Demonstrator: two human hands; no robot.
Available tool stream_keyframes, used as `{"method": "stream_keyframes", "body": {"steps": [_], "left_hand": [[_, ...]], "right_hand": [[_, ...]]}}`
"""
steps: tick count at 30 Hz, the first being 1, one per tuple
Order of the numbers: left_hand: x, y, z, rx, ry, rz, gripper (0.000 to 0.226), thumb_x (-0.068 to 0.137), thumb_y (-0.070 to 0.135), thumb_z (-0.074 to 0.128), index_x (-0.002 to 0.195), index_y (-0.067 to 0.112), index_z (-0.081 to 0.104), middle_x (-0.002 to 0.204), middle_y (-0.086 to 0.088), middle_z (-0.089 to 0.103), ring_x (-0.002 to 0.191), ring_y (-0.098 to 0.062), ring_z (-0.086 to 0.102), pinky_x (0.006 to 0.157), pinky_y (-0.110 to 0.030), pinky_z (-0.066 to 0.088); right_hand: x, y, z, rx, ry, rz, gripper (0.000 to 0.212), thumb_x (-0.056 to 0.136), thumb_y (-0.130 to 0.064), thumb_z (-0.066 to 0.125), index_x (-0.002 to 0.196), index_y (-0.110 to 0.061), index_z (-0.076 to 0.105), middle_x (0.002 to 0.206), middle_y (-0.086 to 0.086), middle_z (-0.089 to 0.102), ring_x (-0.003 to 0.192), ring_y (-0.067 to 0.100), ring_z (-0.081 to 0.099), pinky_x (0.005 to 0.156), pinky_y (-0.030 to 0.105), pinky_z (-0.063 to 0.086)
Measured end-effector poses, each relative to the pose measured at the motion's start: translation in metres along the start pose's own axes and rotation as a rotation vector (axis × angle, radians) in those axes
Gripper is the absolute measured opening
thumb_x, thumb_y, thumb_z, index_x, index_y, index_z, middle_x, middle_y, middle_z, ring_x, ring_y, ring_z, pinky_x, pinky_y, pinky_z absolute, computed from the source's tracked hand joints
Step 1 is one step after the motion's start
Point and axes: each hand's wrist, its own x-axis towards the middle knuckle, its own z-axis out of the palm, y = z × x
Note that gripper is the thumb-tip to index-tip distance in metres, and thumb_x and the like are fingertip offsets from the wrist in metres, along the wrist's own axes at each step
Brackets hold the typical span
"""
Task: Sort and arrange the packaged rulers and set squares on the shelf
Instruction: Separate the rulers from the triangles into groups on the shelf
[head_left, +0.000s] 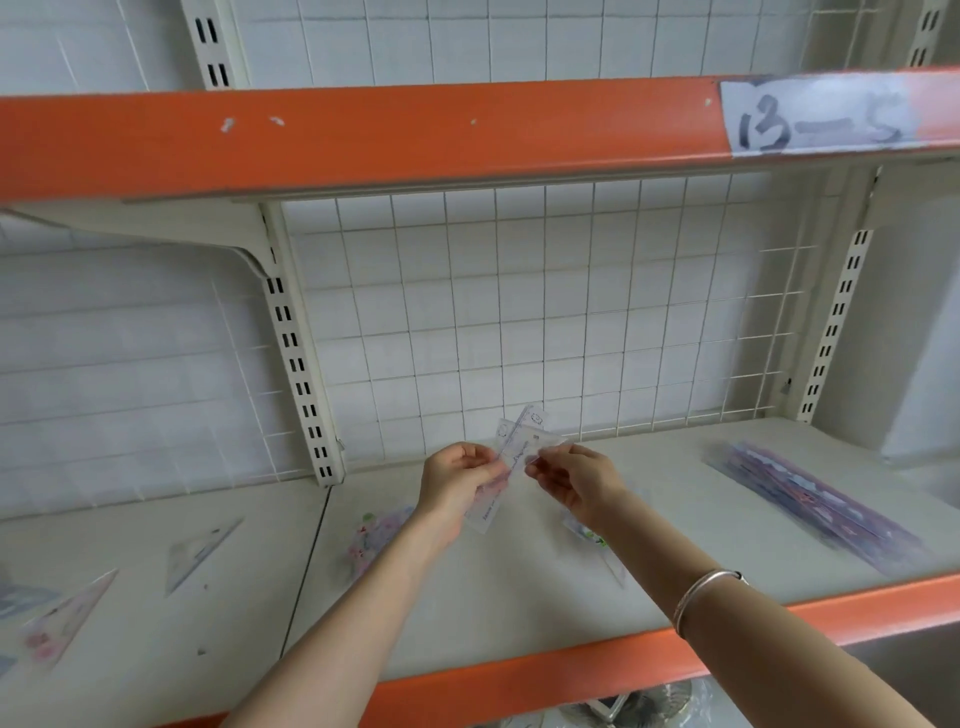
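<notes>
Packaged rulers (522, 441): fanned, pinched between left grip (457, 480) and right grip (576, 480) above mid-shelf (519, 613). Apparently sorted: ruler stack (810, 504) near right edge. Apparently outstanding: set squares (200, 551) scattered leftward, loose packets (374, 530) beneath forearms.

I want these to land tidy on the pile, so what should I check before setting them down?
1. Grip: left hand and right hand both pinch the held rulers: ok.
2. Alignment: their tops fan apart: not ok.
3. Target: ruler pile at right lies uncovered: ok.
4. Sorting: set squares lie apart, at left: ok.
5. Strays: loose pack lies beneath the left arm: not ok.
6. Number held: cannot tell.
</notes>
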Motion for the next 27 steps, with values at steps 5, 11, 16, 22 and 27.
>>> {"method": "stream_keyframes", "body": {"steps": [5, 11, 16, 22, 27], "left_hand": [[0.005, 0.002, -0.029, 0.015, 0.032, 0.008, 0.019, 0.074, -0.009, 0.074, 0.074, 0.005, 0.061, 0.08, -0.016, 0.066, 0.083, -0.031, 0.066, 0.079, -0.037, 0.054], [0.005, 0.004, -0.051, 0.016, 0.087, 0.022, 0.026, 0.069, -0.015, 0.075, 0.071, 0.004, 0.057, 0.07, -0.01, 0.066, 0.078, -0.028, 0.065, 0.086, -0.047, 0.054], [0.008, 0.006, -0.058, 0.034, 0.119, 0.033, 0.025, 0.07, -0.013, 0.075, 0.073, 0.004, 0.057, 0.077, -0.012, 0.067, 0.077, -0.026, 0.066, 0.078, -0.036, 0.056], [0.009, 0.005, -0.059, 0.094, 0.13, 0.032, 0.028, 0.067, -0.01, 0.079, 0.072, 0.008, 0.058, 0.075, -0.007, 0.068, 0.072, -0.017, 0.064, 0.07, -0.025, 0.053], [0.008, 0.002, -0.051, 0.052, 0.141, 0.036, 0.025, 0.07, -0.008, 0.078, 0.071, 0.008, 0.058, 0.074, -0.007, 0.065, 0.068, -0.017, 0.061, 0.06, -0.018, 0.051]], "right_hand": [[0.003, 0.011, 0.025, 0.013, -0.021, 0.015, 0.015, 0.09, 0.007, 0.052, 0.077, 0.0, 0.054, 0.06, 0.013, 0.066, 0.047, 0.016, 0.064, 0.049, 0.019, 0.054], [0.004, 0.02, 0.045, -0.004, -0.053, -0.002, 0.015, 0.091, 0.007, 0.052, 0.078, 0.0, 0.054, 0.074, 0.018, 0.062, 0.05, 0.017, 0.064, 0.05, 0.02, 0.053], [0.004, 0.023, 0.052, 0.008, -0.072, 0.012, 0.01, 0.091, 0.004, 0.054, 0.082, 0.0, 0.056, 0.072, 0.016, 0.064, 0.054, 0.018, 0.065, 0.052, 0.021, 0.054], [-0.001, 0.027, 0.054, -0.141, -0.188, 0.086, 0.005, 0.085, 0.003, 0.063, 0.08, 0.001, 0.062, 0.063, 0.01, 0.064, 0.056, 0.015, 0.062, 0.054, 0.019, 0.053], [-0.002, 0.029, 0.05, -0.197, -0.167, 0.047, 0.005, 0.085, 0.002, 0.064, 0.08, 0.002, 0.062, 0.066, 0.012, 0.063, 0.053, 0.013, 0.061, 0.053, 0.017, 0.051]]}}
